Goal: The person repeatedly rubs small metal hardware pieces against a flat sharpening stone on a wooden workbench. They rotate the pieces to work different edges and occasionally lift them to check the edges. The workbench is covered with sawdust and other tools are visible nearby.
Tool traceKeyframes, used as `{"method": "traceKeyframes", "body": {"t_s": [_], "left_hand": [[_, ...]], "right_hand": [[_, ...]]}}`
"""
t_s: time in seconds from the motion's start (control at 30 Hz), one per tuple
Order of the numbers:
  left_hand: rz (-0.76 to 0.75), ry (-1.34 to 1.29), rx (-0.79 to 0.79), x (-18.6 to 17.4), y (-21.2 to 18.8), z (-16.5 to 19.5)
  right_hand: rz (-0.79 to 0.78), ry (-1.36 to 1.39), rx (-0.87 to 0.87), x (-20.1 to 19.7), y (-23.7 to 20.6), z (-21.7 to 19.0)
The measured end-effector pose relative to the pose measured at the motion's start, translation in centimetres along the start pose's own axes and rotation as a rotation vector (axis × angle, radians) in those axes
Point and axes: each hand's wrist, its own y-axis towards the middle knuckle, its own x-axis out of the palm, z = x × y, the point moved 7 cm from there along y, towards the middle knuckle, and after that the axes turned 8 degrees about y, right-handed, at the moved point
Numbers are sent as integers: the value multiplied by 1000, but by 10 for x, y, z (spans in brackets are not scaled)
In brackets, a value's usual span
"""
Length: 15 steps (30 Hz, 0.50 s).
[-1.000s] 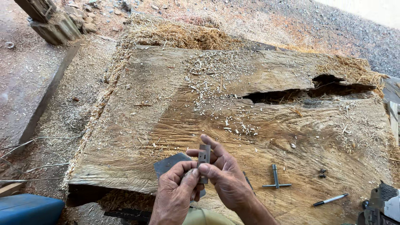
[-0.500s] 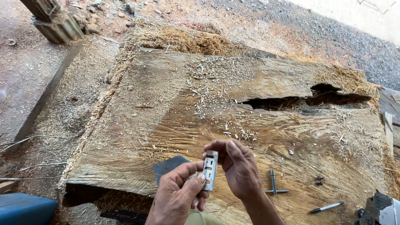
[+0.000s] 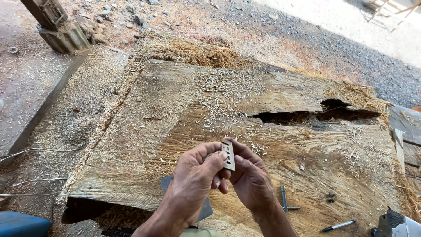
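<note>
Both my hands hold a small flat metal plate (image 3: 228,155) with slots in it, upright above a big rough wooden slab (image 3: 175,114). My left hand (image 3: 195,180) pinches the plate's left edge with thumb and fingers. From the other side, my right hand (image 3: 251,177) grips its right edge. A dark grey flat piece (image 3: 166,183) lies on the slab under my left wrist, mostly hidden.
A metal T-shaped wrench (image 3: 285,199), two small dark screws (image 3: 330,197) and a black pen (image 3: 338,225) lie on the slab at lower right. A long dark split (image 3: 315,116) opens in the slab. Sawdust covers the ground; a blue object (image 3: 22,224) sits at bottom left.
The plate has been turned and lifted between my fingers, and both hands have shifted slightly up. The view has tilted a little.
</note>
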Motion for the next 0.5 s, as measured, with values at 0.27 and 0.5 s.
{"method": "traceKeyframes", "body": {"t_s": [0.27,0.5], "left_hand": [[7,-10,46,8,12,10],[11,-14,29,12,18,13]], "right_hand": [[-1,140,7,-2,12,-1],[17,191,-4,-11,19,-5]]}}
